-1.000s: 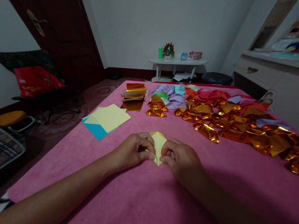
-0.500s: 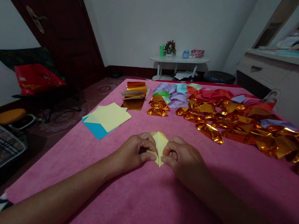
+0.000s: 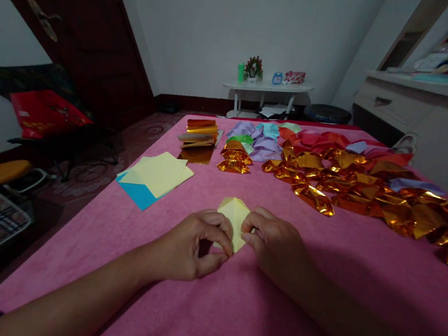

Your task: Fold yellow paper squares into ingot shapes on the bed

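Note:
A small folded yellow paper (image 3: 234, 218) lies on the pink cloth (image 3: 228, 313) between my two hands. My left hand (image 3: 192, 244) pinches its lower left edge with thumb and fingers curled. My right hand (image 3: 274, 242) pinches the right edge, fingers closed on it. Both forearms reach in from the bottom of the view.
A stack of yellow sheets over a blue one (image 3: 151, 177) lies to the left. Gold foil sheets (image 3: 201, 131) are stacked further back. Several folded gold, red and lilac foil pieces (image 3: 355, 181) spread across the right. A white side table (image 3: 266, 90) stands by the far wall.
My left hand has slid down and back along the paper's lower edge. The view has shifted slightly to the right. My right hand keeps its hold.

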Tool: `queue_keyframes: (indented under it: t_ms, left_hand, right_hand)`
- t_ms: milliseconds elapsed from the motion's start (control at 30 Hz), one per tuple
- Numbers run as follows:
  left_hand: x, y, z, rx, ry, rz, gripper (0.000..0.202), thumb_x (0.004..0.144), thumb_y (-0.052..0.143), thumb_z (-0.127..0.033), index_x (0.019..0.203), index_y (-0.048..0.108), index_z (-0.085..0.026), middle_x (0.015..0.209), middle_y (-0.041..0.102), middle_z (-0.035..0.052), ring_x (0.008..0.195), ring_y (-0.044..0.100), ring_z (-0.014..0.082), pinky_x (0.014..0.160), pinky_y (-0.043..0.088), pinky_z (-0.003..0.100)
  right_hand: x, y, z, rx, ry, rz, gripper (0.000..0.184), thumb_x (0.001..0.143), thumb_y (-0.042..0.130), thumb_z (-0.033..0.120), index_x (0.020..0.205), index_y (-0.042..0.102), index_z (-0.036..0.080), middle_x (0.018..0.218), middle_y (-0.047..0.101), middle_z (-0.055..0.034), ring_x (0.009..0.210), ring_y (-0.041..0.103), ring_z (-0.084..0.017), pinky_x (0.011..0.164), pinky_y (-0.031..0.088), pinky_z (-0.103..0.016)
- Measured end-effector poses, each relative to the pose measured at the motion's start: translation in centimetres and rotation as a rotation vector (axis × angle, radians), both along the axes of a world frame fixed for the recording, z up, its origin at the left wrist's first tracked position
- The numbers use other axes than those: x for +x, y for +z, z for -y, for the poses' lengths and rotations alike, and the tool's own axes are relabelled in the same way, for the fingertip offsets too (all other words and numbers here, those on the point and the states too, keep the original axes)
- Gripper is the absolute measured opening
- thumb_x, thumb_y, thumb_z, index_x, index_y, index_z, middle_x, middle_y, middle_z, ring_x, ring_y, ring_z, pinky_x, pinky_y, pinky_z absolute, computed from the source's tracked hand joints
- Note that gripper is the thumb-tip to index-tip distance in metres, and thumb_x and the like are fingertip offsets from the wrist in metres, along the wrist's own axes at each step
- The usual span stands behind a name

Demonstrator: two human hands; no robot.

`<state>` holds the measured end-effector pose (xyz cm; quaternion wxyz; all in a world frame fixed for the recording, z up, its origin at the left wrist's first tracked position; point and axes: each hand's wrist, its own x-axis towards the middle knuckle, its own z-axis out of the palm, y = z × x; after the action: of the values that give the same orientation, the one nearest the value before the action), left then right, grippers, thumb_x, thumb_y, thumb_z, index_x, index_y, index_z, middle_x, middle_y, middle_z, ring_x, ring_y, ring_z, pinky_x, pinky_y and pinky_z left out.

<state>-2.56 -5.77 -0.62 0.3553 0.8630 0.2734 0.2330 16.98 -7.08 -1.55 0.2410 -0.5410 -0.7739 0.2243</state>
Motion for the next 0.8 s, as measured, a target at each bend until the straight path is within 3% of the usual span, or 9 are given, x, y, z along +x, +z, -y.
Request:
queue_keyframes:
  t_ms: [200,333,500,667,800]
  left_hand:
    - [-0.3,0.0,0.9,0.116,0.091,-0.076,0.030,0.077,0.061,-0.020,0.107,0.062,-0.016,0.093,0.061,0.0073,0.087,0.055,0.0178,0.080,0.044,0.032]
    - [-0.3,-0.3,1.2,0.241,0.055,-0.139,0.022,0.082,0.055,-0.019,0.100,0.066,-0.016,0.095,0.057,0.0090,0.089,0.052,0.0183,0.079,0.044,0.032]
    - [-0.3,-0.6,1.8,0.373,0.046,-0.201,0.024,0.086,0.048,-0.019,0.102,0.066,-0.016,0.104,0.055,0.0121,0.089,0.051,0.0191,0.075,0.045,0.033]
    - [-0.1,-0.7,2.1,0.385,0.045,-0.238,0.026,0.088,0.045,-0.018,0.104,0.064,-0.014,0.096,0.057,0.0118,0.086,0.051,0.0186,0.072,0.045,0.032]
    - [-0.1,-0.8,2.1,0.394,0.054,-0.225,0.025,0.088,0.046,-0.018,0.104,0.064,-0.014,0.100,0.056,0.0124,0.086,0.052,0.0185,0.072,0.046,0.031]
  right_hand:
    - [1.4,-0.6,-0.5,0.010,0.125,-0.183,0.011,0.081,0.049,0.013,0.071,0.051,0.019,0.075,0.049,0.0022,0.067,0.046,-0.012,0.061,0.031,-0.024]
    - [1.5,-0.7,-0.5,-0.009,0.095,-0.204,0.009,0.081,0.050,0.013,0.074,0.050,0.019,0.072,0.051,0.0030,0.067,0.047,-0.012,0.061,0.031,-0.024]
    - [0.6,-0.4,-0.4,0.055,0.043,-0.053,0.010,0.081,0.048,0.013,0.074,0.051,0.019,0.073,0.053,0.0014,0.067,0.048,-0.013,0.062,0.030,-0.026]
    - [-0.3,-0.4,-0.4,0.090,-0.011,0.072,0.009,0.081,0.048,0.014,0.074,0.052,0.019,0.075,0.056,0.0004,0.067,0.048,-0.013,0.062,0.029,-0.026]
    - [-0.5,-0.4,-0.5,0.055,-0.042,0.087,0.008,0.079,0.051,0.014,0.073,0.054,0.019,0.073,0.057,0.0014,0.066,0.049,-0.013,0.061,0.028,-0.026]
